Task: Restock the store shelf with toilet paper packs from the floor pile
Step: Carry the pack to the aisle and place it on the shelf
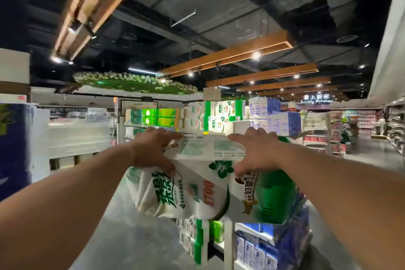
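Plainly, the weak spot is the grip itself: both hands clamp only the upper edge of the toilet paper pack, the left hand with fingers spread over the top and thumb hooked under the near edge, the right hand the same way at the other end, so each holds soft film and squashy rolls, not a firm body. Nearly all the pack's bulk hangs below and toward the person from that grip line, and I judge the wrapper could stretch or slip, letting the pack sag or drop onto the blue packs stacked beneath it. Beyond the fingertips, a shelf carries matching green-and-white packs; a hurried push over its edge could knock those. The pack's long axis runs side to side between the two hands, dipping a little toward the left hand, its printed face turned toward the person and slanting downward.
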Demonstrator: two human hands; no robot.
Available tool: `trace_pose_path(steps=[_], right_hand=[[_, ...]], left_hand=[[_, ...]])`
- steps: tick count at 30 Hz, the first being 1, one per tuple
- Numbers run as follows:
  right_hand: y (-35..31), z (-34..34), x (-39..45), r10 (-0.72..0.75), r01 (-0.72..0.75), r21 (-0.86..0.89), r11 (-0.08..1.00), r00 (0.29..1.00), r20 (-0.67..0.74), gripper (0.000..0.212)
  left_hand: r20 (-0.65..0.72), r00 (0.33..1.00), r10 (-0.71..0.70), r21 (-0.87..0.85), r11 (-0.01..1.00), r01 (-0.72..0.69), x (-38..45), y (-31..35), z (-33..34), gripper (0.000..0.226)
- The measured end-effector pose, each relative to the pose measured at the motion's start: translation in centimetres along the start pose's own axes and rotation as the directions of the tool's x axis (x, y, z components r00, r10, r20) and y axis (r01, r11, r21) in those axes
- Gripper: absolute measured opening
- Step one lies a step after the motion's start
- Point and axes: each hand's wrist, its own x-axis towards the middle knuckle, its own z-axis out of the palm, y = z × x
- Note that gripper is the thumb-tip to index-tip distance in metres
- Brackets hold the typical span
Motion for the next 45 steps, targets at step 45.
trace_pose_path(steps=[45], right_hand=[[16.1, 28.2, 100.2, 0.189, -0.288, -0.332, 0.898, 0.935, -0.298, 0.104]], left_hand=[[-0.342, 0.859, 0.381, 0.32, 0.907, -0.274, 94.6, -57.1, 23.2, 0.122]])
